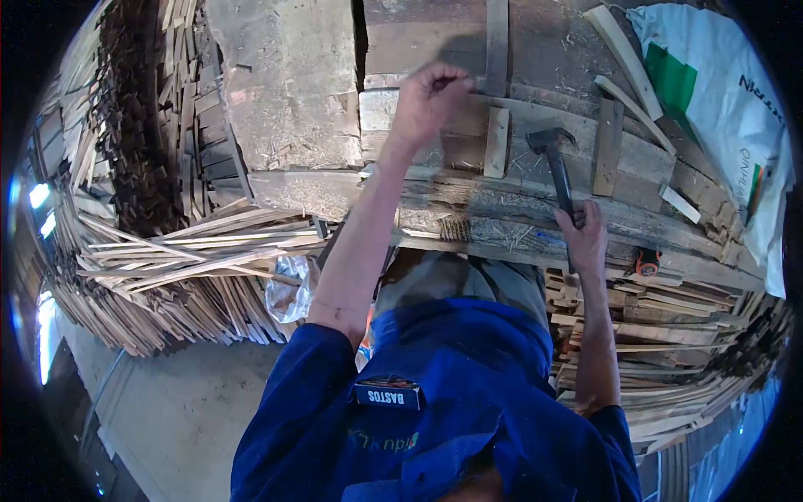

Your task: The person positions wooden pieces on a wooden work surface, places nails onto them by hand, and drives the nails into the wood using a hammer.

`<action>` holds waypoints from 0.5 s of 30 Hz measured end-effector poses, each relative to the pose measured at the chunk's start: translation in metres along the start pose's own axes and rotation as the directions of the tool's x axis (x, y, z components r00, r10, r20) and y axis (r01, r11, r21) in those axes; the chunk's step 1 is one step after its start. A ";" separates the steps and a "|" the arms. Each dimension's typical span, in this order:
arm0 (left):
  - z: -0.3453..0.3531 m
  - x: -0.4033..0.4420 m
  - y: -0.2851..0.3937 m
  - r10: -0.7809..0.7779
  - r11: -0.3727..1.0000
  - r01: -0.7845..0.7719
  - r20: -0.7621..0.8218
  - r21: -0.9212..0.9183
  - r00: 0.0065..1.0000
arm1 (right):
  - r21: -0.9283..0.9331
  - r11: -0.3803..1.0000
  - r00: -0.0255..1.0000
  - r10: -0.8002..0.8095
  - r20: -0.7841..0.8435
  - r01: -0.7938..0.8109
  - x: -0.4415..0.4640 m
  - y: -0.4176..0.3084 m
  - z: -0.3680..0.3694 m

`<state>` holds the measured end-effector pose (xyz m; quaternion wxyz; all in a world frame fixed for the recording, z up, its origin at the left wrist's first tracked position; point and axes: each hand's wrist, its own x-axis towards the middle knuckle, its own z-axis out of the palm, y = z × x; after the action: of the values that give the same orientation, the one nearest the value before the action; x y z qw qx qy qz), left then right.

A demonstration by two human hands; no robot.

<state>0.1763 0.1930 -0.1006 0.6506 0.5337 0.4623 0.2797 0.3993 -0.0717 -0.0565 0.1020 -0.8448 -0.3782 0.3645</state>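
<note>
My right hand [587, 240] is wrapped round the handle of a hammer [559, 171], near the front edge of the wooden bench [293, 92]. The dark hammer head points away from me, over the planks. Raised above the bench, my left hand [428, 102] has its fingers curled together; whatever they may hold is too small or hidden to make out. Between the two hands a short wooden strip [496, 144] lies across the boards. A row of nails [454, 228] sits along the front edge, beside loose nails and wood shavings.
Right of the hammer lie more wood strips [608, 149] and an orange and black tape measure [647, 262]. A large white sack [719, 100] stands at the far right. Stacked wooden slats [201, 259] fill the left side, with a crumpled plastic bag [290, 289] beside them.
</note>
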 end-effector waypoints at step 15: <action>0.022 0.041 -0.049 0.271 0.946 -0.271 -0.024 -0.177 0.962 | 0.161 0.987 0.991 0.040 -0.130 -0.019 -0.009 -0.008 0.015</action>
<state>0.2064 0.2055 -0.1600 0.6515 0.5317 0.3573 0.4064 0.3804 -0.0746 -0.0586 0.1887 -0.8618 -0.3279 0.3380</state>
